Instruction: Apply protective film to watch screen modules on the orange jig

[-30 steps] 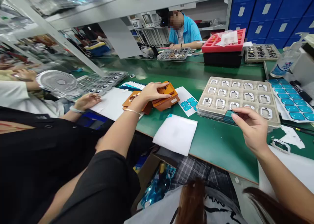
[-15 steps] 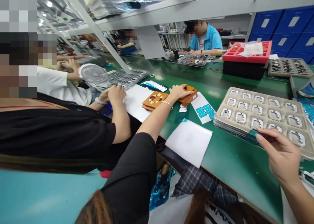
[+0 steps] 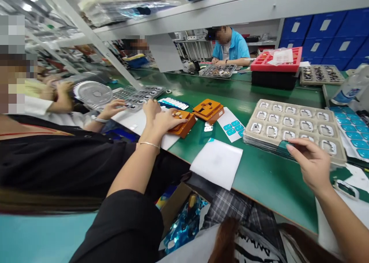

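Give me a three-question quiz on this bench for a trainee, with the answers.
1. True or false: the left hand rests on an orange fixture.
2. Fill in the blank: the right hand holds a teal-tinted piece at the edge of a beige tray of metal ____.
3. What colour are the storage drawers behind the red tray?

Key: 1 true; 2 frames; 3 blue.

One head-worn camera looks forward and down from above the near edge of the green desk [image 3: 268, 178], close to the left hand [image 3: 163, 121] and right hand [image 3: 311, 163].
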Demonstrator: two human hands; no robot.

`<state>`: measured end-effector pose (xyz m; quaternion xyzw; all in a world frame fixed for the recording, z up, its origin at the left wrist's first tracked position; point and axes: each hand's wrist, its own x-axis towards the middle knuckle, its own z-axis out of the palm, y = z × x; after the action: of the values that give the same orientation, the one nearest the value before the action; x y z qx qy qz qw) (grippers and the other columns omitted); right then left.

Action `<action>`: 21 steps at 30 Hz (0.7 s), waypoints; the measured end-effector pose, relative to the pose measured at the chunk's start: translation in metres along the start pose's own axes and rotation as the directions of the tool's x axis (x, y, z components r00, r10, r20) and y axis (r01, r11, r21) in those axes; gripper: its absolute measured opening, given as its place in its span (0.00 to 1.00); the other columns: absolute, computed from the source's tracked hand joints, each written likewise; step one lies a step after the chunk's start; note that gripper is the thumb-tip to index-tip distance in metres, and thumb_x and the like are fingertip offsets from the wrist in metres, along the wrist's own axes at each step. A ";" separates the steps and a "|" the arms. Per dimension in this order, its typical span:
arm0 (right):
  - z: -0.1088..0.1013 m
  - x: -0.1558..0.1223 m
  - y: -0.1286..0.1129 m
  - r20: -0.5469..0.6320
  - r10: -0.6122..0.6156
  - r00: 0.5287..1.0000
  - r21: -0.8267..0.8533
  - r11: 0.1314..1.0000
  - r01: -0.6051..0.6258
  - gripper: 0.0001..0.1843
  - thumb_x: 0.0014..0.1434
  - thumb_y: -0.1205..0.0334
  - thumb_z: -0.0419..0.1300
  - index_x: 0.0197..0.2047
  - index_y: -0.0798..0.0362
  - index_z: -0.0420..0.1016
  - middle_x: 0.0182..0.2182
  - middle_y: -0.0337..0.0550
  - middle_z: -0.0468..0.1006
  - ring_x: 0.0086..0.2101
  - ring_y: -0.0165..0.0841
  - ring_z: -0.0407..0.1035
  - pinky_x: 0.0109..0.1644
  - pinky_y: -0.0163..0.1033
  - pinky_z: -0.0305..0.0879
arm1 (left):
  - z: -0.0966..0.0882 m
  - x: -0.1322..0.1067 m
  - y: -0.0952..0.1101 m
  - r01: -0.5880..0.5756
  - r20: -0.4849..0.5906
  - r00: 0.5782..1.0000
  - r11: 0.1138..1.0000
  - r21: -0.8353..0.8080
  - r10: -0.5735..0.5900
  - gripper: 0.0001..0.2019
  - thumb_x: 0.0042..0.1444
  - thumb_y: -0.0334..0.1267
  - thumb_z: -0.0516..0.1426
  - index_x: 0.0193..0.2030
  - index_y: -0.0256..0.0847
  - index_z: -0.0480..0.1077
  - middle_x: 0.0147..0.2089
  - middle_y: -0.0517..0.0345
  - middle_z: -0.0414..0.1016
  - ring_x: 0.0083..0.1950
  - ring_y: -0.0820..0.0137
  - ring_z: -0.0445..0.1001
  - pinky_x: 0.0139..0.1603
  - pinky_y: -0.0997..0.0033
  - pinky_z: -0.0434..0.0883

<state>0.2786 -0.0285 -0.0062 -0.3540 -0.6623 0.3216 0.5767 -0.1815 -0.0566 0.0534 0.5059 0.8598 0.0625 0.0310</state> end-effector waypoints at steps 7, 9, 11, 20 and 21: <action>0.000 0.007 -0.004 -0.070 0.075 0.995 0.062 0.996 -0.070 0.11 0.52 0.54 0.71 0.37 0.49 0.82 0.32 0.41 0.80 0.32 0.34 0.71 0.35 0.41 0.69 | -0.008 -0.089 0.046 -0.060 -0.331 0.941 0.998 0.027 0.065 0.47 0.48 0.72 0.55 0.69 0.44 0.59 0.53 0.41 0.73 0.60 0.35 0.67 0.58 0.38 0.66; 0.004 0.005 -0.009 -0.064 0.106 0.992 0.110 0.989 -0.099 0.12 0.50 0.54 0.71 0.37 0.48 0.82 0.33 0.41 0.81 0.33 0.34 0.72 0.37 0.42 0.71 | -0.004 -0.122 0.082 -0.164 -0.280 0.945 0.986 0.040 0.168 0.47 0.48 0.70 0.56 0.68 0.43 0.59 0.52 0.41 0.74 0.55 0.39 0.71 0.54 0.43 0.70; 0.007 0.004 -0.013 -0.044 0.138 0.989 0.153 0.980 -0.130 0.13 0.47 0.53 0.72 0.36 0.47 0.81 0.34 0.40 0.81 0.34 0.34 0.72 0.39 0.42 0.72 | 0.005 -0.149 0.119 -0.333 -0.205 0.924 0.943 -0.014 0.323 0.44 0.48 0.67 0.58 0.67 0.43 0.59 0.52 0.42 0.74 0.52 0.43 0.72 0.52 0.47 0.72; 0.006 0.006 -0.013 -0.048 0.179 0.983 0.123 0.977 -0.172 0.14 0.49 0.49 0.69 0.37 0.46 0.80 0.36 0.39 0.82 0.37 0.34 0.74 0.42 0.41 0.74 | 0.054 -0.190 0.229 -0.532 -0.041 0.843 0.818 -0.219 0.537 0.50 0.43 0.61 0.65 0.69 0.39 0.56 0.55 0.35 0.72 0.54 0.38 0.70 0.49 0.43 0.72; 0.006 0.005 -0.014 -0.042 0.183 0.982 0.128 0.976 -0.176 0.14 0.49 0.49 0.69 0.37 0.46 0.80 0.36 0.39 0.82 0.38 0.34 0.74 0.43 0.42 0.74 | 0.057 -0.191 0.233 -0.516 -0.050 0.854 0.830 -0.211 0.518 0.49 0.44 0.61 0.65 0.69 0.40 0.57 0.54 0.35 0.72 0.53 0.39 0.71 0.48 0.43 0.72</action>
<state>0.2710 -0.0317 0.0075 -0.3845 -0.5908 0.4030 0.5837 0.1203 -0.1075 0.0274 0.7131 0.6788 0.1596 0.0717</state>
